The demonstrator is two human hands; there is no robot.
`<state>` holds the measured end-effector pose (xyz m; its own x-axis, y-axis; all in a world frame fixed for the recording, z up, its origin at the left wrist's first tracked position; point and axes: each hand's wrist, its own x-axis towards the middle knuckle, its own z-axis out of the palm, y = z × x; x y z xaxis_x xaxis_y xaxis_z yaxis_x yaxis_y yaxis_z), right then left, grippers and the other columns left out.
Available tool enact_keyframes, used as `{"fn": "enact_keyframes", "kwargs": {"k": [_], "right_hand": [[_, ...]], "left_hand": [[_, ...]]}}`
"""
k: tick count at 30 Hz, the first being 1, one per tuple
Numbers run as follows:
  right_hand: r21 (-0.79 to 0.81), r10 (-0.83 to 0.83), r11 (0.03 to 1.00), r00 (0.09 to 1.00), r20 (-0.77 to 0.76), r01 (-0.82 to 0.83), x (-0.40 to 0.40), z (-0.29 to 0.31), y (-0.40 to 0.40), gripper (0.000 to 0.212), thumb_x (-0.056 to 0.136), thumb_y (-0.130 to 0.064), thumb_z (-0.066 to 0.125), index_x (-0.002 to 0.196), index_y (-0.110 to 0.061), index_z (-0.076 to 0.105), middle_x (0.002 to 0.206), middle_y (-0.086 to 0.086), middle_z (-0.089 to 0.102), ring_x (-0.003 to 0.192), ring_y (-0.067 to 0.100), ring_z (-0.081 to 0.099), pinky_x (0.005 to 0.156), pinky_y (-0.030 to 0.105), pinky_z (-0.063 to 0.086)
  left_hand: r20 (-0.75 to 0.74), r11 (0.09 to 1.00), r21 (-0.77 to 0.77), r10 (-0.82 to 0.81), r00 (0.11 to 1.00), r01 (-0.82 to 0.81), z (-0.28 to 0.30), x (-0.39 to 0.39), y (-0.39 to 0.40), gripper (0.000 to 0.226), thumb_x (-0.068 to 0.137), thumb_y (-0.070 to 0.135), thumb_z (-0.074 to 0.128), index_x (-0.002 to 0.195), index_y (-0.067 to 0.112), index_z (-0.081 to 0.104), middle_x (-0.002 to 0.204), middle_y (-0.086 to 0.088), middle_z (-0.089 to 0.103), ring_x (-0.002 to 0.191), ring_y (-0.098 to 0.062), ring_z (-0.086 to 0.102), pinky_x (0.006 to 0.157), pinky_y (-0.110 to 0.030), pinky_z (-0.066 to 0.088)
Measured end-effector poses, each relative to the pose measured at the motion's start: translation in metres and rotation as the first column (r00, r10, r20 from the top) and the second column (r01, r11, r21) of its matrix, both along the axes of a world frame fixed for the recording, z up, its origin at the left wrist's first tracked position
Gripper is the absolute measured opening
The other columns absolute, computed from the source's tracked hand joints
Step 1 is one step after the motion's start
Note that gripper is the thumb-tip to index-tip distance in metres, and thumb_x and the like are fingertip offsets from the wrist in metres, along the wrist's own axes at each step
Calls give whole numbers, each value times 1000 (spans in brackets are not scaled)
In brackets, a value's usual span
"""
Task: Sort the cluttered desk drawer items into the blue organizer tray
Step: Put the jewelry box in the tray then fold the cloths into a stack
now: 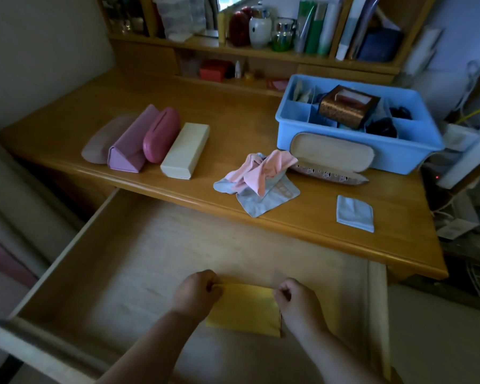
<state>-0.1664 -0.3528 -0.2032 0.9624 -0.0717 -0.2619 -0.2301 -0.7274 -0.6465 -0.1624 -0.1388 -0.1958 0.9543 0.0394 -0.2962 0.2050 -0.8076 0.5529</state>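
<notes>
Cloth (244, 310), yellow: over open drawer (139, 245), near; left hand (197, 291) and right hand (295, 299) pinch its far corners. Step: folding, likely. Next: carry to tray (352, 153), far right.

My wooden desk (233, 128) has four cases (147, 139) left of the blue tray (344, 151), cloths (257, 181) in front.

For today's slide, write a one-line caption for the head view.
Both hands pinch a yellow cloth over the open drawer.
</notes>
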Motion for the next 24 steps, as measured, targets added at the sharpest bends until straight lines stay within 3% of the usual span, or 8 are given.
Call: {"fn": "enact_keyframes", "kwargs": {"k": [4, 10, 13, 16, 19, 21, 24], "right_hand": [[-68, -2, 998, 1000, 23, 4, 2, -2, 2, 20, 90, -29, 59, 73, -19, 52, 70, -3, 57, 71, 20, 56, 63, 31, 39], [-179, 45, 983, 998, 49, -35, 3, -4, 3, 13, 88, -35, 57, 92, -23, 57, 92, -4, 66, 92, 19, 62, 71, 28, 43], [-278, 123, 953, 992, -20, -124, 6, -2, 5, 18, 87, -38, 58, 102, -31, 53, 111, -13, 58, 104, 12, 58, 77, 24, 42], [-302, 162, 937, 984, -71, -176, 9, 3, 6, 5, 87, -34, 57, 88, -32, 52, 118, -13, 50, 104, 14, 57, 80, 24, 42], [-244, 208, 945, 976, -61, -217, 10, 14, 4, 10, 86, -31, 57, 80, -31, 49, 105, -11, 56, 95, 14, 58, 75, 24, 42], [-115, 224, 968, 974, -16, -225, 10, 27, -2, 14, 84, -27, 60, 76, -30, 50, 87, -9, 60, 83, 13, 58, 71, 27, 45], [52, 202, 974, 949, 243, -220, 7, 54, -12, 19, 81, -22, 66, 72, -31, 51, 63, -11, 53, 59, 4, 49, 60, 22, 42]], "left_hand": [[36, 1000, 24, -4, 999, 3, -8, 3, 0, 5, 87, 27, 62, 86, 22, 61, 76, 2, 54, 75, -20, 54, 58, -26, 35], [32, 997, 81, -8, 999, 5, -11, 10, -3, 25, 85, 28, 63, 108, 24, 54, 94, 1, 62, 87, -19, 59, 65, -25, 41], [4, 980, 181, -81, 997, 79, -8, 18, -7, 19, 86, 29, 59, 104, 25, 58, 103, 2, 59, 91, -17, 58, 68, -23, 40], [-36, 971, 207, -114, 993, 119, -1, 21, -11, 13, 87, 30, 59, 98, 24, 61, 104, 1, 54, 97, -20, 60, 77, -27, 47], [6, 974, 169, -152, 988, 149, 13, 18, -8, 10, 88, 24, 57, 96, 20, 62, 103, -1, 58, 92, -19, 60, 80, -28, 49], [90, 993, 35, -119, 989, 116, 28, 13, -1, 5, 87, 17, 59, 86, 21, 60, 90, -1, 64, 72, -12, 58, 66, -24, 47], [256, 982, -184, -3, 967, 52, 56, 4, 9, 21, 79, 7, 68, 80, 25, 59, 69, 3, 60, 57, -7, 55, 51, -13, 41]]}}
